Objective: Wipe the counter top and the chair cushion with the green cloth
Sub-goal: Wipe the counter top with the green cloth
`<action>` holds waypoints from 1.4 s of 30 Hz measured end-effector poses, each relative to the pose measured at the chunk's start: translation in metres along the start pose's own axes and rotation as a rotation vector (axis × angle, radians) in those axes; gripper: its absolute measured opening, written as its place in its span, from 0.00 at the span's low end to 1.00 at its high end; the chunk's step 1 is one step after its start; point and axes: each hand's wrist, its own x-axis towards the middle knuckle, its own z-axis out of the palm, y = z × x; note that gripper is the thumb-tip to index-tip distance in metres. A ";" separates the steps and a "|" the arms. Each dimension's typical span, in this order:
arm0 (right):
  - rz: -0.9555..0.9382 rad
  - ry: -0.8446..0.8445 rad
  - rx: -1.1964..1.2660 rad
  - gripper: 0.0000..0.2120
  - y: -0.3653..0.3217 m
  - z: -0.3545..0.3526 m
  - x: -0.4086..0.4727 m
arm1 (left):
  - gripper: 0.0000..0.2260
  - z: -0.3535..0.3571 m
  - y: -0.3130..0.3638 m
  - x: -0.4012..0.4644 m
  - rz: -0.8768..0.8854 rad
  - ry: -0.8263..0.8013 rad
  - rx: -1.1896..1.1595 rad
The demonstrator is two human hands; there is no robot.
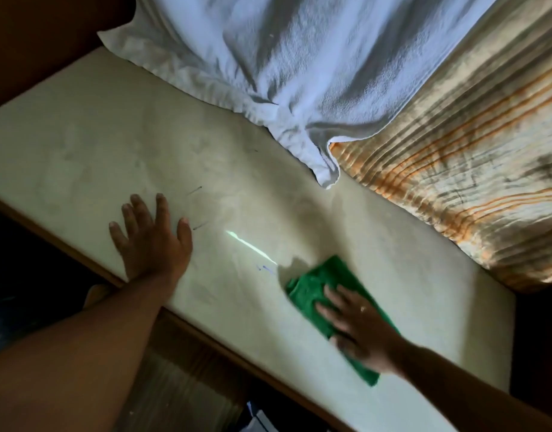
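A long cream cushion (118, 145) runs diagonally across the view, with faint dark pen marks near its middle and a thin streak of light. The folded green cloth (315, 283) lies flat on the cushion toward its right end. My right hand (358, 332) presses down on the cloth with fingers spread flat, a ring on one finger. My left hand (150, 238) rests palm down on the bare cushion near the front edge, fingers apart, holding nothing.
A white towel (268, 57) hangs over the back onto the cushion. An orange-striped cloth (455, 163) drapes beside it on the right. A wooden frame edge (206, 335) runs along the cushion's front. The floor below is dark.
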 end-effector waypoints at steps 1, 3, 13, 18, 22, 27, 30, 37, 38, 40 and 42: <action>0.061 0.045 -0.019 0.28 0.019 -0.014 0.019 | 0.30 0.001 0.000 0.001 0.001 0.001 -0.001; 0.256 0.052 0.033 0.28 0.044 -0.046 0.072 | 0.30 0.003 -0.001 0.002 -0.003 0.004 0.008; -0.174 -0.026 0.088 0.30 -0.086 -0.028 0.097 | 0.30 0.004 -0.001 0.003 -0.005 -0.023 0.014; 0.059 0.084 -0.010 0.30 -0.029 -0.064 0.168 | 0.31 0.004 0.001 0.002 -0.014 -0.010 0.046; 0.235 0.098 0.144 0.31 -0.029 -0.089 0.237 | 0.29 -0.002 0.001 0.000 -0.006 -0.066 0.066; -0.034 0.089 0.063 0.30 -0.096 -0.045 0.145 | 0.28 -0.016 -0.028 0.027 0.043 0.015 0.081; -0.210 0.006 0.004 0.29 -0.093 -0.025 0.079 | 0.31 -0.025 -0.062 0.054 -0.099 0.085 0.065; 0.017 0.059 0.062 0.32 -0.010 -0.083 0.209 | 0.32 -0.011 -0.082 0.072 -0.200 0.026 0.070; 0.064 0.081 0.075 0.32 0.001 -0.095 0.239 | 0.32 -0.011 -0.083 0.073 -0.198 0.038 0.062; 0.109 0.116 0.116 0.32 0.016 -0.121 0.292 | 0.32 -0.010 -0.084 0.074 -0.193 0.052 0.052; 0.125 0.151 0.141 0.31 0.016 -0.141 0.324 | 0.32 -0.010 -0.083 0.073 -0.190 0.047 0.048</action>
